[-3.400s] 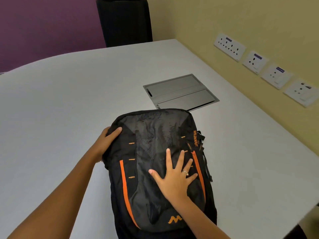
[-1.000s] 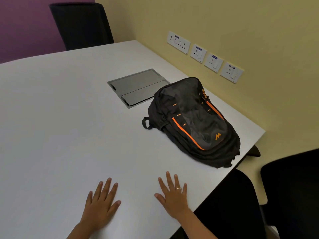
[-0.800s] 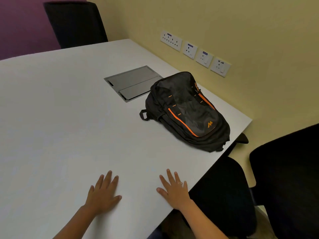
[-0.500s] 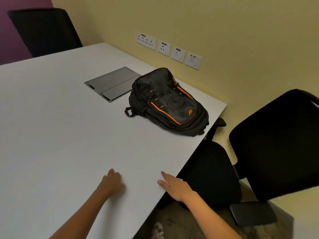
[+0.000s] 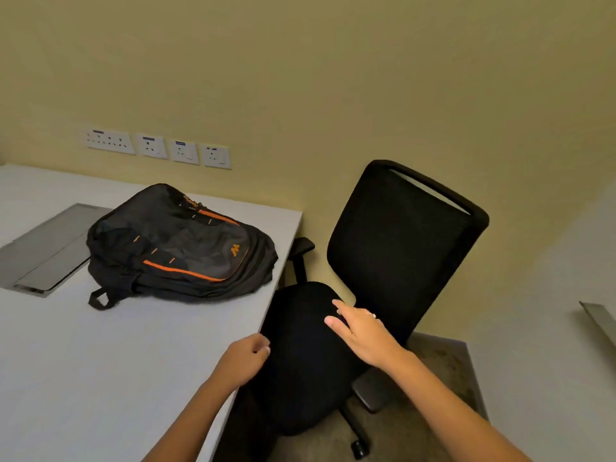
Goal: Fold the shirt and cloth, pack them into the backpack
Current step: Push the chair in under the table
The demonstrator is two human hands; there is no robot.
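A black backpack [image 5: 180,243] with orange trim lies flat and zipped on the white table [image 5: 83,361], near its right edge. No shirt or cloth is visible. My left hand [image 5: 243,360] hovers at the table's right edge with fingers loosely curled and nothing in them. My right hand [image 5: 361,331] is off the table, stretched over the seat of a black office chair [image 5: 396,241], fingers apart and holding nothing. Both hands are well away from the backpack.
A grey metal cable hatch [image 5: 43,251] is set in the table left of the backpack. Wall sockets [image 5: 156,148] line the yellow wall behind. The chair stands tight against the table's right edge, on carpet [image 5: 430,411].
My view has swung right, off the table toward the chair. Both hands left the tabletop; the right moved out over the chair seat and the left curled at the table edge. The backpack stayed put.
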